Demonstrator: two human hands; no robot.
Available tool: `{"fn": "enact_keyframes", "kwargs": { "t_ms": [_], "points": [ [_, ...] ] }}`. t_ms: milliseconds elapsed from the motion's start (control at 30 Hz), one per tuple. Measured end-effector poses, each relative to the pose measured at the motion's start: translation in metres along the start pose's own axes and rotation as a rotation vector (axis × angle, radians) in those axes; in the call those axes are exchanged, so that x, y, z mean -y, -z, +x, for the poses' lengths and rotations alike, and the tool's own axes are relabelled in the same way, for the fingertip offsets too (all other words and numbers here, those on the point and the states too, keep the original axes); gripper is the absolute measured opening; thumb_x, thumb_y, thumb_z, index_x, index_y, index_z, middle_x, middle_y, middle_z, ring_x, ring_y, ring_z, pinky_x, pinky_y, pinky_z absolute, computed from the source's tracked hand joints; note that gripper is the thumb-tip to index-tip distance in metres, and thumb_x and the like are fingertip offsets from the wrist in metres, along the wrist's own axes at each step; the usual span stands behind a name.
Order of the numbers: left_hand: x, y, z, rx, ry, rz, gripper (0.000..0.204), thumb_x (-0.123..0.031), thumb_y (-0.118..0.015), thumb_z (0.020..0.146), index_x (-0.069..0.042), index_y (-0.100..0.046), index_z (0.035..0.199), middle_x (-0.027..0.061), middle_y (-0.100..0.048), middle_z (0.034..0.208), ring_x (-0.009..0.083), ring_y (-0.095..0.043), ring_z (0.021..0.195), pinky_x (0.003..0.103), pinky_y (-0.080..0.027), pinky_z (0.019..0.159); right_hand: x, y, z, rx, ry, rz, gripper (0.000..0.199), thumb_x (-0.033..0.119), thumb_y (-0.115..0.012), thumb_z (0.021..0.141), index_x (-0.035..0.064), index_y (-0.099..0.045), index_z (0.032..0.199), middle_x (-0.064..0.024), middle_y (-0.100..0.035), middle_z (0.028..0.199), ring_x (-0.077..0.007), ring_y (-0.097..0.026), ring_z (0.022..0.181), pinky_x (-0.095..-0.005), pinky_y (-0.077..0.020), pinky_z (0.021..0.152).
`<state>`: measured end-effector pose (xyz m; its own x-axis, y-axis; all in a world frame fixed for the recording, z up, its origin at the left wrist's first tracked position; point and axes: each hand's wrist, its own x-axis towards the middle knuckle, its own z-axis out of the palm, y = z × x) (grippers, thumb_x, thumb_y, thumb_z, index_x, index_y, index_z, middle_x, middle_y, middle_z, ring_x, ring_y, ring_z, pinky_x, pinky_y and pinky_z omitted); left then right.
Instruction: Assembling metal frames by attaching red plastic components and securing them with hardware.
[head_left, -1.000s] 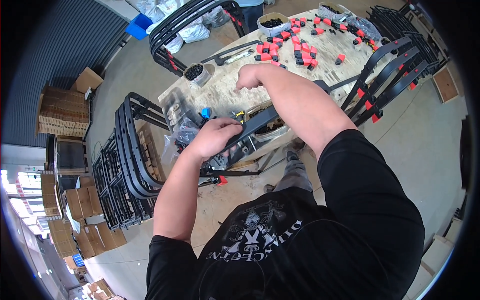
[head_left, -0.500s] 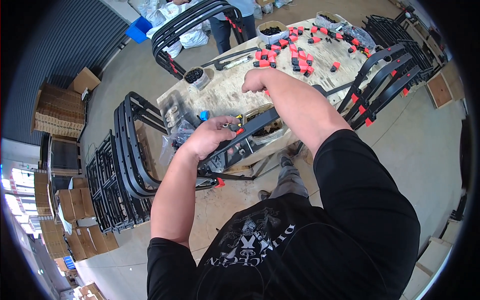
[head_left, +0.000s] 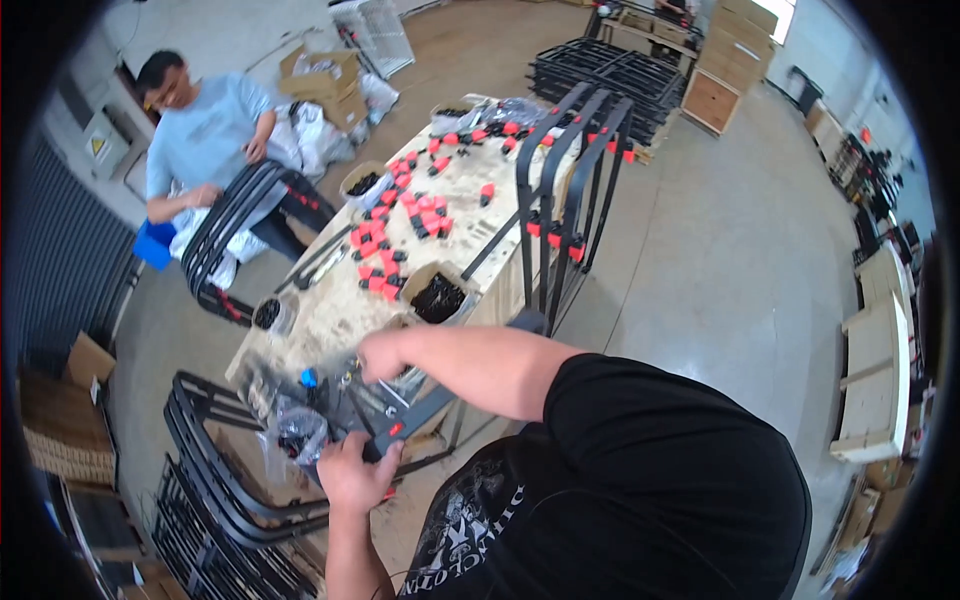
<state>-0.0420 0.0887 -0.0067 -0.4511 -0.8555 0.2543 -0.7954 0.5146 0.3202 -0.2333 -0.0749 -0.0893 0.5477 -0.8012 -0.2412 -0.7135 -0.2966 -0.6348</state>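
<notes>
My left hand (head_left: 352,478) closes around the end of a black metal bar (head_left: 428,410), thumb on its near side. A small red piece (head_left: 397,428) sits on the bar just past the thumb. My right hand (head_left: 382,356) hovers over the near side of the table, fingers curled inward. Whatever it may pinch is hidden and blurred. Below it lie a silver wrench (head_left: 390,410) and other small tools. A blue tape measure-like object (head_left: 308,378) and a clear plastic bag (head_left: 298,425) of dark parts lie left of these.
Red and black fittings (head_left: 425,215) cover the wooden table (head_left: 325,325). A box of black parts (head_left: 437,295) stands by my right arm. Curved black frames lean at the right (head_left: 575,190) and left (head_left: 215,460). Across the table, a person (head_left: 215,140) handles another frame (head_left: 235,215).
My view has turned, bringing the co-worker into sight. My right hand has moved from beside the red fittings to above the tools. My left hand still grips the bar.
</notes>
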Motion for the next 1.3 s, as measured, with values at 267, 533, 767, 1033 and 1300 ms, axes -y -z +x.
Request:
{"fn": "enact_keyframes", "kwargs": {
  "t_ms": [267, 533, 767, 1033, 1300],
  "points": [
    [0.013, -0.043, -0.006, -0.153, 0.283, -0.276, 0.027, -0.011, -0.077, 0.069, -0.001, -0.058, 0.085, 0.0088, -0.056, 0.071, 0.0207, -0.055, 0.067, 0.034, -0.047, 0.066, -0.059, 0.068, -0.12, -0.143, -0.001, 0.035, 0.025, 0.026, -0.065, 0.08, 0.0024, -0.07, 0.088, -0.0193, -0.07, 0.087, -0.0368, -0.068, 0.082, -0.0469, -0.0527, 0.074],
    [-0.129, -0.079, 0.083, -0.252, 0.365, -0.1, 0.017, -0.002, -0.068, 0.068, -0.003, -0.051, 0.072, 0.0043, -0.049, 0.063, 0.0135, -0.044, 0.062, 0.03, -0.041, 0.059, -0.25, 0.172, -0.314, -0.66, 0.188, 0.558, 0.035, 0.034, -0.07, 0.093, 0.0035, -0.065, 0.108, -0.0113, -0.072, 0.095, -0.0208, -0.068, 0.088, -0.0373, -0.0539, 0.078],
    [-0.267, -0.114, 0.172, -0.152, 0.425, -0.186, 0.018, -0.001, -0.071, 0.067, -0.002, -0.054, 0.072, 0.0007, -0.051, 0.063, 0.0092, -0.045, 0.061, 0.027, -0.04, 0.057, -0.396, 0.13, -0.423, -1.044, -0.287, 0.943, 0.037, 0.032, -0.063, 0.098, -0.0037, -0.066, 0.092, -0.0051, -0.059, 0.074, -0.0122, -0.054, 0.072, -0.0327, -0.0462, 0.066],
    [-0.362, -0.12, 0.264, 0.138, 0.286, -0.206, 0.024, -0.006, -0.08, 0.073, 0.0, -0.057, 0.073, 0.0001, -0.054, 0.065, 0.0083, -0.047, 0.062, 0.027, -0.041, 0.055, -0.466, 0.254, -0.491, -1.361, -0.412, 0.71, 0.048, 0.042, -0.061, 0.097, -0.0035, -0.066, 0.082, -0.0146, -0.063, 0.07, -0.0211, -0.057, 0.068, -0.0391, -0.0491, 0.069],
    [-0.417, -0.253, 0.325, 0.187, 0.275, -0.382, 0.024, -0.017, -0.077, 0.077, 0.002, -0.063, 0.076, 0.0043, -0.056, 0.063, 0.0109, -0.052, 0.061, 0.031, -0.044, 0.056, -0.528, 0.329, -0.576, -1.486, -0.409, 0.283, 0.048, 0.04, -0.06, 0.098, -0.0019, -0.064, 0.121, -0.0173, -0.064, 0.116, -0.0247, -0.061, 0.112, -0.0336, -0.0454, 0.1]
  ]
}}
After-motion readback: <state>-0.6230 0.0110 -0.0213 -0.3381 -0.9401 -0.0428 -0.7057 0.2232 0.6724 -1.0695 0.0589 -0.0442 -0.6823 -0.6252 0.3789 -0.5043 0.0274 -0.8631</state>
